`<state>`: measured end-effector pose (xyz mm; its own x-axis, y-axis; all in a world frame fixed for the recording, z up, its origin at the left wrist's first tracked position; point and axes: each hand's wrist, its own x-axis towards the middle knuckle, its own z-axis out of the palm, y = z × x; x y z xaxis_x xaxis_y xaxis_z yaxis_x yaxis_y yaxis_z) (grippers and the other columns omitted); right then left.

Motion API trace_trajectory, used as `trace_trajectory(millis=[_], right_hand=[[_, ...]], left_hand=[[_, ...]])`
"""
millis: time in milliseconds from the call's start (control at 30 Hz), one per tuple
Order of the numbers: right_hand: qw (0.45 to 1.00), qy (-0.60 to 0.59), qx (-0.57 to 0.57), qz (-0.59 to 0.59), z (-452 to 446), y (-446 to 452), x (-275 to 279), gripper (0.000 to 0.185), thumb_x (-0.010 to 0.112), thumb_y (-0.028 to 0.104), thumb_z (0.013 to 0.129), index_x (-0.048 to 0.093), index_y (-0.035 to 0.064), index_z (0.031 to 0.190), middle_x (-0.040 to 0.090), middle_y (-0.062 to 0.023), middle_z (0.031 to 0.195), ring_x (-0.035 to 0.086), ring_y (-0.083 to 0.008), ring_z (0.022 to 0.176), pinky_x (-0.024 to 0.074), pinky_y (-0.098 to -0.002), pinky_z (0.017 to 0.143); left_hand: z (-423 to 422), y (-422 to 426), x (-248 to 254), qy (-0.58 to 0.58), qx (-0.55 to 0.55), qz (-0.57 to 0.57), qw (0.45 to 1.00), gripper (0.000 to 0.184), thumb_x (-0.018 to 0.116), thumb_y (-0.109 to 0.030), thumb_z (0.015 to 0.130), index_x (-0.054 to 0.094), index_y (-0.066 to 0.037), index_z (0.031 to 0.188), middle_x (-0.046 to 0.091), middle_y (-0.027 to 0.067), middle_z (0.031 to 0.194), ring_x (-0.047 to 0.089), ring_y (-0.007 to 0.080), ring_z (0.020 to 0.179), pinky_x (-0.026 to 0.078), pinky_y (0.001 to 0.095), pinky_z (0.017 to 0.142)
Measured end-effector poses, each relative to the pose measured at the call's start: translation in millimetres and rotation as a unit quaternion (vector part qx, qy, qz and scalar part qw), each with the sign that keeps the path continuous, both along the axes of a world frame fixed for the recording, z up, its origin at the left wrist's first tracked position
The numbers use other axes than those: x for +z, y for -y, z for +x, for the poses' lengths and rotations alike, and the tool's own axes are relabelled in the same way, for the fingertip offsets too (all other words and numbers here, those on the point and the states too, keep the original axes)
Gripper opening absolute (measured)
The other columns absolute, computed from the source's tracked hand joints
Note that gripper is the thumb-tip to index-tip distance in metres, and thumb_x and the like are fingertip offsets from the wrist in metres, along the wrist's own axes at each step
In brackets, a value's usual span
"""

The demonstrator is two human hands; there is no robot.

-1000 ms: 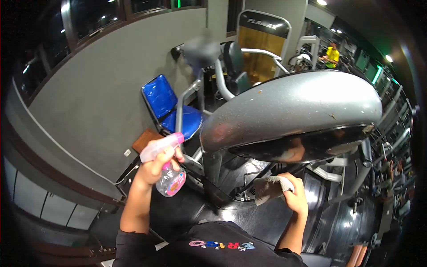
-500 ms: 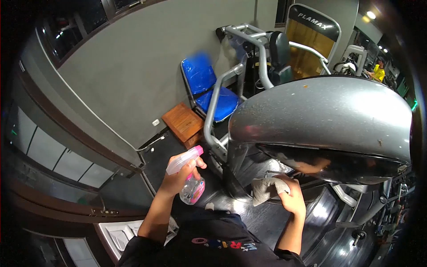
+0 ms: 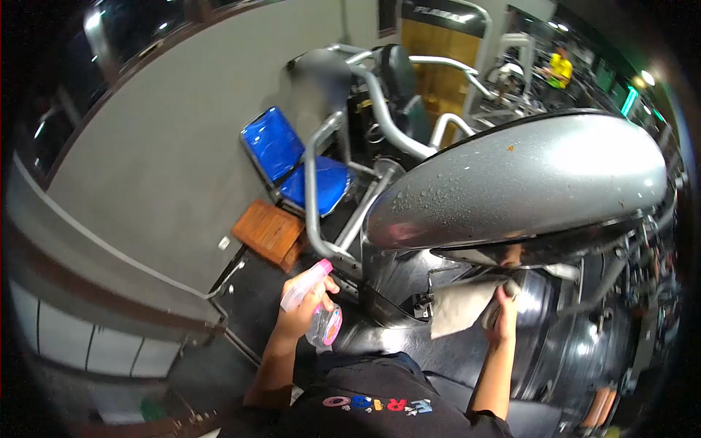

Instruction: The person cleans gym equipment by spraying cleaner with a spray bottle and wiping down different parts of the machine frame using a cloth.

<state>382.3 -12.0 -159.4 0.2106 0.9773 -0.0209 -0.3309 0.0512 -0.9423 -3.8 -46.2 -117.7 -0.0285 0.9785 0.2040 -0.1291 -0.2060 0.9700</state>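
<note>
My left hand [image 3: 298,312] is wrapped round the neck of a clear spray bottle [image 3: 325,326] with a pink nozzle and a pink label. Its nozzle points up and to the right. In my right hand [image 3: 505,315] I grip a beige cloth [image 3: 461,307], which hangs out flat to the left of my fingers. Just above both hands is a large silver machine cover [image 3: 522,182], with water droplets beaded on its left part and a small orange-brown spot near the top. The cloth is below this cover and appears apart from it.
A blue chair [image 3: 314,186] and a wooden box [image 3: 269,232] stand by the grey wall. Grey tubular frames of a gym machine [image 3: 387,109] rise behind the cover. Farther back is a person in a yellow shirt [image 3: 561,69]. Black flooring [image 3: 365,332] lies below.
The view has turned to the right. The cloth, bunched before, now hangs unfolded from my right hand. Droplets show more plainly on the silver cover. My left hand still holds the spray bottle.
</note>
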Motion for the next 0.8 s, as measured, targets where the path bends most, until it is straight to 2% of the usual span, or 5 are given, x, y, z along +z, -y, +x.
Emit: trace_trajectory(millis=[167, 433, 533, 633, 800], right_hand=[[0.948, -0.282, -0.147, 0.022, -8, 10, -7, 0.047, 0.056, 0.036, 0.095, 0.049, 0.0075, 0.131, 0.058, -0.0097, 0.127, 0.057, -0.0243, 0.115, 0.046, -0.0402, 0.1], [0.806, -0.084, -0.445, 0.381, -16, 22, 168, 0.049, 0.042, 0.04, 0.102, 0.05, 0.0025, 0.132, 0.059, -0.0091, 0.129, 0.057, -0.0241, 0.116, 0.0428, -0.0375, 0.102], [0.686, 0.463, -0.458, 0.324, 21, 7, 192, 0.047, 0.045, 0.03, 0.101, 0.049, -0.0065, 0.13, 0.052, -0.0208, 0.134, 0.05, -0.0289, 0.124, 0.0335, -0.0382, 0.108], [0.47, 0.687, -0.435, 0.343, -75, -15, 275, 0.044, 0.048, 0.028, 0.097, 0.051, -0.0009, 0.131, 0.049, -0.0156, 0.14, 0.041, -0.032, 0.133, 0.0257, -0.0404, 0.113], [0.415, 0.785, -0.324, 0.325, -147, -11, 252, 0.042, 0.064, 0.012, 0.071, 0.064, 0.0132, 0.113, 0.063, -0.0068, 0.117, 0.054, -0.0254, 0.119, 0.0173, -0.0511, 0.114]], left_hand=[[-38, -10, -13, 0.041, -0.052, 0.002, 0.998, 0.03, 0.05, -0.024, 0.097, 0.06, 0.005, 0.098, 0.062, 0.0167, 0.09, 0.062, 0.0146, 0.063, 0.051, 0.0276, 0.063], [-90, -40, -27, 0.082, -0.098, -0.011, 0.992, 0.033, 0.056, -0.028, 0.097, 0.06, 0.005, 0.096, 0.063, 0.0127, 0.089, 0.06, 0.0115, 0.06, 0.049, 0.0246, 0.06], [-89, -47, -29, 0.06, -0.136, -0.01, 0.989, 0.034, 0.057, -0.03, 0.095, 0.06, 0.004, 0.097, 0.063, 0.012, 0.089, 0.059, 0.0117, 0.061, 0.049, 0.025, 0.06], [-90, -55, -32, 0.054, -0.175, 0.003, 0.983, 0.034, 0.058, -0.03, 0.095, 0.06, 0.004, 0.1, 0.063, 0.0111, 0.089, 0.06, 0.0115, 0.062, 0.05, 0.0249, 0.061], [-89, -59, -38, 0.045, -0.214, -0.041, 0.975, 0.033, 0.059, -0.029, 0.095, 0.06, 0.004, 0.101, 0.064, 0.0097, 0.087, 0.059, 0.0104, 0.063, 0.049, 0.0254, 0.061]])
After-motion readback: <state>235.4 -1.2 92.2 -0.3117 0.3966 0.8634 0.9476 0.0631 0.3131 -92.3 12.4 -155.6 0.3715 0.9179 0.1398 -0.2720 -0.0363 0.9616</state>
